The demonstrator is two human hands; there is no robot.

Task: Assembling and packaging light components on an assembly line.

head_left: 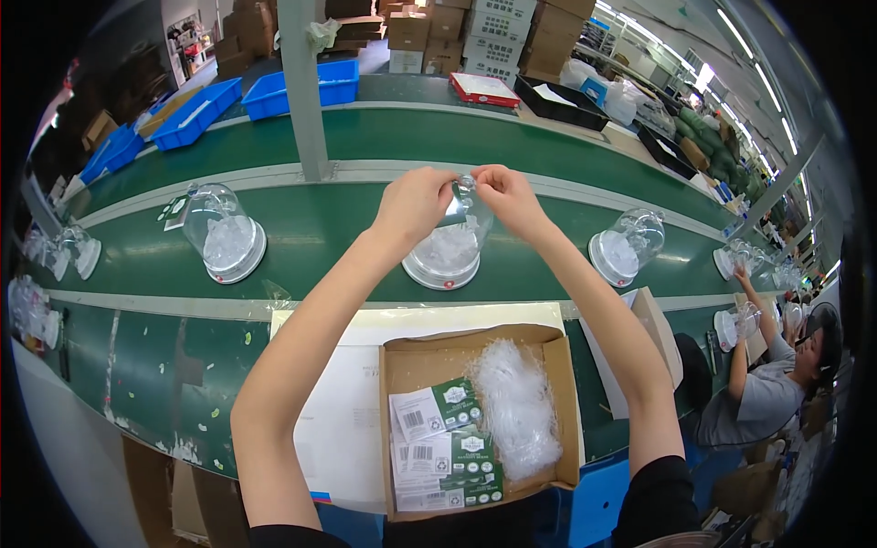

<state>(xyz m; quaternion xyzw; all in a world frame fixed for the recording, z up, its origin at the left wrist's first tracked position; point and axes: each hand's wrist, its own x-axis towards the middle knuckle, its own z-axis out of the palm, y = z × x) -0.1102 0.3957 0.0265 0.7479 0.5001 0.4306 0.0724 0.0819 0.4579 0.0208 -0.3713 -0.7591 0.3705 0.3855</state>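
Both my hands meet at the top knob of a clear dome [449, 245] with a white round base and crumpled white filling inside. My left hand [416, 205] pinches at the left of the knob, and my right hand [513, 203] pinches at its right. What lies between my fingertips is too small to make out. Below my forearms, a shallow cardboard box [387, 438] holds green-and-white printed cards [448, 447] and a bundle of thin clear plastic strands [516, 411].
A similar dome [224, 239] with a green-and-white card [172, 213] at its knob stands left on the green conveyor [320, 247]. Another dome [623, 248] stands right. Blue bins [196, 114] line the far belt. A metal post [304, 100] rises ahead. A co-worker [763, 374] sits at right.
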